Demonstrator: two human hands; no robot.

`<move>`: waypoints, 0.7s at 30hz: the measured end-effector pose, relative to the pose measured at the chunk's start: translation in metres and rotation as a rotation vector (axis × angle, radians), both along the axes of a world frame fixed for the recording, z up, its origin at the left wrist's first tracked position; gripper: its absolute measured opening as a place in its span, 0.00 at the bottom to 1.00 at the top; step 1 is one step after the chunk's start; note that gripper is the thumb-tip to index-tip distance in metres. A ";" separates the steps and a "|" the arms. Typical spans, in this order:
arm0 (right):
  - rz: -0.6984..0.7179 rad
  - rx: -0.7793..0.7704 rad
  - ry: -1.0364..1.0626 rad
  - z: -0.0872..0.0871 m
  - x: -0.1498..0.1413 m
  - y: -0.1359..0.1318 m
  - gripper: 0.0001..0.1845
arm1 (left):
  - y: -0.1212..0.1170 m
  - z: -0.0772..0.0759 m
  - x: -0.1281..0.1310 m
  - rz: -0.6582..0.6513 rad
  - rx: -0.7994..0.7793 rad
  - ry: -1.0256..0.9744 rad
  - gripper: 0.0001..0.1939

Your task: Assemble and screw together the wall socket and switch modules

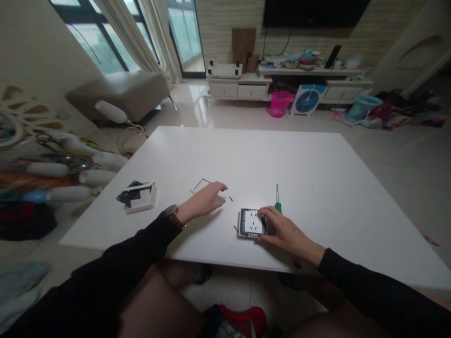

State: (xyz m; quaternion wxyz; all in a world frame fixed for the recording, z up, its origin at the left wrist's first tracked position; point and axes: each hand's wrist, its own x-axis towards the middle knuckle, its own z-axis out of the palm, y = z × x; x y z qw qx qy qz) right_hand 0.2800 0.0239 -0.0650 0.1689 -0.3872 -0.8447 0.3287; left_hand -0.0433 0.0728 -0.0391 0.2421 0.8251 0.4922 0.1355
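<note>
My right hand [282,230] grips the right side of a wall socket [252,224], fingers at its top corner and thumb at the bottom edge. The socket lies face up on the white table [299,159], its dark mounting frame showing around the white face. My left hand [209,197] is over the table to the left, fingers stretched out and holding nothing. Just right of its fingertips lies a small screw [231,199]. A second thin piece [236,228] lies against the socket's left side. Behind my right hand is a screwdriver [278,205] with a green handle.
A thin square frame [201,183] lies partly behind my left hand. At the table's left stands a white open box [151,199] with dark plates [134,193]. Beyond the table are a pink basket [281,104], a blue fan [306,100] and a grey bench [123,91].
</note>
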 end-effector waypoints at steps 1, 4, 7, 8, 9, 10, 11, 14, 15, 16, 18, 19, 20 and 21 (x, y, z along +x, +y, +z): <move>0.000 -0.001 0.003 0.000 -0.001 -0.001 0.31 | 0.003 -0.001 -0.004 0.009 -0.020 0.053 0.14; 0.010 0.012 -0.003 0.001 -0.005 -0.003 0.31 | -0.001 -0.006 -0.002 -0.029 -0.125 0.148 0.07; 0.020 0.081 -0.023 0.003 -0.004 -0.002 0.31 | -0.016 -0.009 0.012 -0.125 -0.212 0.151 0.04; 0.016 0.112 -0.026 0.005 -0.003 -0.001 0.31 | -0.022 -0.010 0.018 -0.159 -0.241 0.155 0.07; 0.008 0.141 -0.027 0.006 -0.001 0.001 0.30 | -0.027 -0.011 0.023 -0.195 -0.270 0.168 0.11; -0.004 0.166 -0.026 0.007 0.001 0.003 0.29 | -0.032 -0.012 0.028 -0.226 -0.298 0.189 0.15; -0.015 0.186 -0.024 0.009 0.003 0.005 0.27 | -0.035 -0.013 0.032 -0.250 -0.319 0.215 0.18; -0.033 0.228 -0.023 0.016 0.007 0.007 0.22 | -0.042 -0.017 0.040 -0.271 -0.328 0.295 0.17; -0.034 0.238 -0.027 0.018 0.008 0.008 0.21 | -0.043 -0.018 0.041 -0.275 -0.327 0.305 0.15; -0.034 0.247 -0.034 0.021 0.008 0.008 0.19 | -0.043 -0.019 0.043 -0.278 -0.329 0.308 0.13; -0.033 0.269 -0.058 0.026 0.010 0.010 0.16 | -0.043 -0.020 0.044 -0.287 -0.345 0.309 0.10; -0.032 0.284 -0.076 0.029 0.012 0.012 0.15 | -0.043 -0.019 0.044 -0.291 -0.352 0.315 0.09; -0.031 0.301 -0.097 0.030 0.014 0.015 0.13 | -0.042 -0.018 0.044 -0.291 -0.355 0.326 0.08; -0.029 0.315 -0.123 0.031 0.018 0.020 0.12 | -0.041 -0.017 0.043 -0.288 -0.356 0.342 0.07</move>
